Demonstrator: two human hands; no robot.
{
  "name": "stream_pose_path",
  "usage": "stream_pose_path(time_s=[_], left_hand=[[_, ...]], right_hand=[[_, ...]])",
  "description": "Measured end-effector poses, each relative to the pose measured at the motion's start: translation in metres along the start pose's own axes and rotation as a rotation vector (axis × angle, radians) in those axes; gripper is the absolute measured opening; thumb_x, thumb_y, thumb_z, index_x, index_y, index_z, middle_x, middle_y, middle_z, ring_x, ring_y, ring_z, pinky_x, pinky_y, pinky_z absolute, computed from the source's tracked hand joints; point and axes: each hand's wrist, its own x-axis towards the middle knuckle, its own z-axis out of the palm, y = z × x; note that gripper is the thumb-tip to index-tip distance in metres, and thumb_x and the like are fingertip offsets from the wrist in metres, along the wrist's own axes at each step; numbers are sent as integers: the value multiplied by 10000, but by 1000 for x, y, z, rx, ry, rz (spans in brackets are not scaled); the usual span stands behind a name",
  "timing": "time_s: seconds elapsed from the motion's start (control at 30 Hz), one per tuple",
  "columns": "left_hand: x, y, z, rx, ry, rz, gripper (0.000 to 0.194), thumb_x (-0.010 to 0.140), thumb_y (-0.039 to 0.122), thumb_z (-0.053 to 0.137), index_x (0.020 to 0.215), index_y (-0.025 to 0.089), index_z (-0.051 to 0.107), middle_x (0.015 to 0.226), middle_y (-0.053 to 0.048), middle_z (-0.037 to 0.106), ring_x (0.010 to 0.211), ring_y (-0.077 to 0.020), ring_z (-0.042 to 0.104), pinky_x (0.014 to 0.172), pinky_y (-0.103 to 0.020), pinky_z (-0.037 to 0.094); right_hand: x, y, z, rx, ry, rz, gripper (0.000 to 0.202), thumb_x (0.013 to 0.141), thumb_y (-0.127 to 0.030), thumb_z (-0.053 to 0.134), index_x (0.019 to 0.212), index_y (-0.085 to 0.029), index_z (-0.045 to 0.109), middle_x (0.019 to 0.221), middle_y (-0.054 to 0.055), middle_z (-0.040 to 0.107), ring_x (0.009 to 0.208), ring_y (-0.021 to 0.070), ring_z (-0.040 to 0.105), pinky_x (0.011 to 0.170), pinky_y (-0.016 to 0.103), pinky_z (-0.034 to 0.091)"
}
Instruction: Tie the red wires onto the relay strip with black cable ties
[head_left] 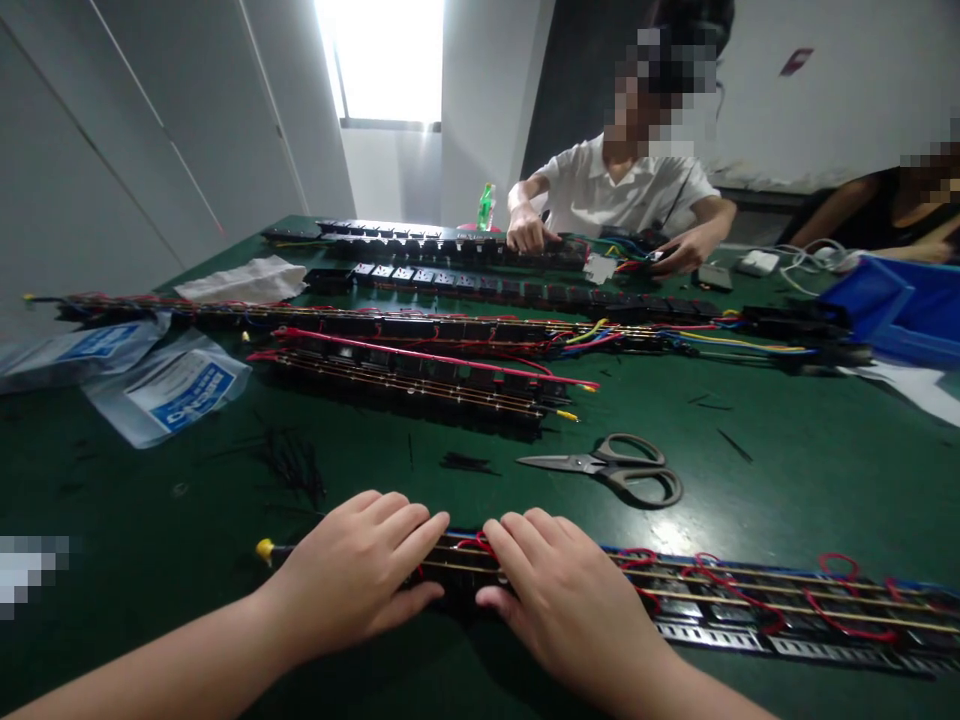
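Observation:
A long black strip assembly (pixel 720 600) with brass rods, red wire loops and a slotted metal edge lies along the front of the green table. My left hand (pixel 364 565) is wrapped over its left part, near a yellow tip (pixel 264 550). Close beside it, my right hand (pixel 566 590) grips the same strip, fingers over the far edge and thumb on the near side. A narrow gap separates the two hands. Beyond them lie grey-handled scissors (pixel 630 468), partly open.
Several similar strips (pixel 420 385) lie across the table (pixel 795 450). Plastic bags (pixel 176 385) are at left, black tie scraps (pixel 292 465) nearer. A blue bin (pixel 900 310) stands at right. Across, a person in a white shirt (pixel 600 190) handles wires; another person sits at far right.

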Motion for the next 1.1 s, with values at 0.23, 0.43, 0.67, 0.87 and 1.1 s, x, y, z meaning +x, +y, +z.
stream_pose_path(time_s=[0.23, 0.43, 0.67, 0.87, 1.1], left_hand=[[-1, 2, 2, 36, 81, -9, 422, 966, 410, 508, 1289, 140, 531, 1127, -89, 699, 934, -251, 669, 740, -398, 524], [-5, -3, 1, 81, 151, -75, 492, 965, 492, 490, 1273, 113, 553, 1124, -109, 710, 930, -259, 674, 753, -404, 498], [-10, -11, 0, 128, 196, -137, 438, 935, 528, 521, 1090, 134, 633, 990, -102, 723, 835, -268, 670, 701, -417, 493], [-9, -16, 2, 65, 146, -186, 394, 941, 518, 504, 987, 150, 637, 930, -97, 700, 788, -257, 653, 635, -399, 493], [-8, -5, 3, -4, 142, -186, 337, 960, 448, 484, 990, 142, 622, 946, -109, 688, 803, -256, 632, 638, -405, 500]], right_hand=[[-2, 3, 2, 6, 10, -23, 380, 982, -491, 455, 1156, -174, 571, 957, 58, 646, 806, 242, 524, 683, 368, 348], [-2, 5, -3, 18, 13, 26, 307, 962, -401, 508, 1138, -164, 592, 988, 78, 667, 839, 259, 546, 705, 375, 361], [-4, 0, -11, 13, 39, 156, 267, 948, -316, 440, 1043, -156, 631, 949, 97, 678, 832, 272, 565, 723, 402, 403], [-3, 3, -7, 30, 150, 106, 349, 911, -322, 497, 1146, -101, 629, 1035, 138, 711, 894, 284, 624, 769, 439, 500], [-4, 4, -6, 106, 283, -147, 310, 945, -210, 517, 1219, -118, 627, 1223, 112, 714, 1160, 221, 629, 1020, 419, 509]])
